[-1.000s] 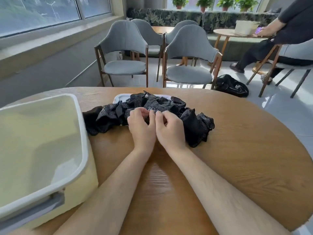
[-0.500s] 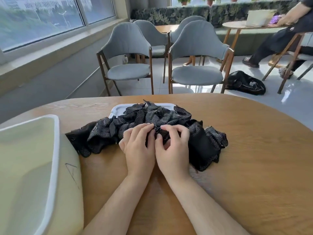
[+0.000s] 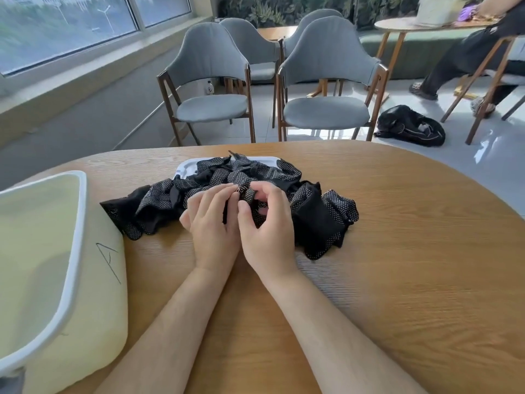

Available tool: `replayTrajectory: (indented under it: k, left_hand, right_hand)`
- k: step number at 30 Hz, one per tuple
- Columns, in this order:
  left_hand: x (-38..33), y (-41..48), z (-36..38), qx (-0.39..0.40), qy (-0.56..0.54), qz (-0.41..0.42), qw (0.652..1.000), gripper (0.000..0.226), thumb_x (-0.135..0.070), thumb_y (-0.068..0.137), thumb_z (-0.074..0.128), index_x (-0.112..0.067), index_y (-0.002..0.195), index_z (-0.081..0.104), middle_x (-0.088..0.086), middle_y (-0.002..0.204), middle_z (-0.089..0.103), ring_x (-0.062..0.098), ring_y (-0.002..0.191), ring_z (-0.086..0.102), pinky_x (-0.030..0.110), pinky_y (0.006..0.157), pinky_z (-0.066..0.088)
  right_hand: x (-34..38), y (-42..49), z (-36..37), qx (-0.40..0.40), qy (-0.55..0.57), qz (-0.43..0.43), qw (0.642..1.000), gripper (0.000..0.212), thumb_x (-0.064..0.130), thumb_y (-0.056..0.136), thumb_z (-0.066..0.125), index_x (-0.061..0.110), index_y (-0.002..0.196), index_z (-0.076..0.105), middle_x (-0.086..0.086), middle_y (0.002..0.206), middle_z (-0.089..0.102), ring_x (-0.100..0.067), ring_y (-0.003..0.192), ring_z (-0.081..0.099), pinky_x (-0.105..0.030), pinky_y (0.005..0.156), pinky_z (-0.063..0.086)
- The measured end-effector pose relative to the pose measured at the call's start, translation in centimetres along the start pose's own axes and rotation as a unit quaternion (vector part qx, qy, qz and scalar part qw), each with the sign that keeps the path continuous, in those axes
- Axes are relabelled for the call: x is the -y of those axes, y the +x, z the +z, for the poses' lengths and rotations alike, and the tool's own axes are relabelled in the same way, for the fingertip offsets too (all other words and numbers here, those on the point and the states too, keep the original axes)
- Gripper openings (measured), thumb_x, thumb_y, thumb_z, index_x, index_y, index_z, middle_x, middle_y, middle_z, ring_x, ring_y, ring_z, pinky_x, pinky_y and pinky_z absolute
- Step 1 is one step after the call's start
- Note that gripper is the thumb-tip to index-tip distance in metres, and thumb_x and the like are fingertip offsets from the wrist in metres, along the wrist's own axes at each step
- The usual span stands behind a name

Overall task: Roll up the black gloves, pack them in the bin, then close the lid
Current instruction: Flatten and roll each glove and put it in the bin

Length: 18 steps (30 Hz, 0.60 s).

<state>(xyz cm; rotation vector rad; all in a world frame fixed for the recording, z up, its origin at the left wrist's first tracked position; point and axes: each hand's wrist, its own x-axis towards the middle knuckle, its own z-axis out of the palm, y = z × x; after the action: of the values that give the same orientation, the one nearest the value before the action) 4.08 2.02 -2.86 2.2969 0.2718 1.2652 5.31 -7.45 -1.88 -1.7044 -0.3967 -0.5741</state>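
Both the left hand (image 3: 211, 226), fingers pressing flat, and right hand (image 3: 267, 226), pinching a fold, meet on the black gloves (image 3: 159, 206) heaped crosswise just ahead on the tabletop (image 3: 397, 251); bin (image 3: 82, 223) sits leftward, nearer the left hand.

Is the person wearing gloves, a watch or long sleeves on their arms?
No. The left hand and right hand are bare: no gloves, rings or watch show. The forearms are bare too, with no sleeves in view down to the picture's bottom edge.
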Motion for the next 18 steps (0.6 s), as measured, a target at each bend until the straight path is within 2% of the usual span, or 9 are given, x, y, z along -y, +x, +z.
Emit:
replayTrajectory:
  k: [3,7,10,12,15,18]
  left_hand:
    - [0.1,0.0,-0.2,-0.021,0.0,0.005,1.0,0.019,-0.034,0.103,0.057,-0.031,0.111,0.074,-0.02,0.117,0.066,0.002,0.113,0.046,0.03,0.096,0.03]
    - [0.1,-0.3,-0.6,0.017,-0.007,-0.025,1.0,0.025,-0.043,0.101,0.054,-0.034,0.116,0.072,-0.016,0.128,0.062,0.012,0.121,0.047,0.032,0.099,0.029]
    - [0.0,-0.5,-1.0,0.044,-0.038,-0.089,0.994,0.034,-0.049,0.098,0.053,-0.03,0.123,0.064,-0.009,0.132,0.054,0.015,0.125,0.044,0.035,0.102,0.03]
    - [0.1,-1.0,-1.8,0.029,-0.069,-0.123,0.99,0.032,-0.045,0.098,0.059,-0.02,0.117,0.06,-0.002,0.121,0.052,0.018,0.114,0.048,0.038,0.1,0.038]
    - [-0.7,-1.7,-3.7,0.051,-0.15,-0.201,0.967,0.026,-0.042,0.098,0.06,-0.018,0.106,0.052,-0.004,0.098,0.054,0.008,0.09,0.052,0.027,0.086,0.045]
    - [-1.1,-2.3,-5.1,0.113,-0.198,-0.268,0.936,0.03,-0.046,0.097,0.058,-0.019,0.108,0.049,-0.01,0.09,0.06,-0.004,0.083,0.057,0.009,0.071,0.043]
  right_hand:
    - [-0.3,0.1,-0.2,-0.005,0.021,0.029,0.999,0.025,0.012,0.096,0.065,0.018,0.119,0.06,0.004,0.107,0.06,-0.011,0.099,0.059,-0.034,0.086,0.054]
    - [-0.2,-0.1,-0.6,-0.014,0.023,0.033,0.999,0.022,0.008,0.097,0.063,0.015,0.118,0.061,-0.001,0.103,0.06,-0.011,0.092,0.059,-0.014,0.079,0.048]
    - [0.0,-0.1,-0.7,-0.02,0.026,0.02,0.999,0.021,0.007,0.098,0.06,0.016,0.117,0.06,-0.002,0.107,0.058,-0.014,0.097,0.061,-0.019,0.083,0.051]
    - [0.4,-0.3,-0.7,-0.01,0.041,0.025,0.999,0.021,0.006,0.099,0.058,0.018,0.116,0.059,-0.002,0.109,0.056,-0.02,0.098,0.062,-0.02,0.084,0.052]
    - [1.0,-0.6,-0.8,-0.007,0.094,0.06,0.994,0.021,0.005,0.099,0.059,0.022,0.111,0.059,-0.006,0.109,0.059,-0.021,0.097,0.063,-0.017,0.083,0.051]
    - [1.6,-0.8,-0.8,-0.004,0.129,0.083,0.988,0.021,-0.002,0.096,0.062,0.019,0.101,0.06,-0.011,0.103,0.062,-0.017,0.092,0.063,-0.017,0.079,0.05]
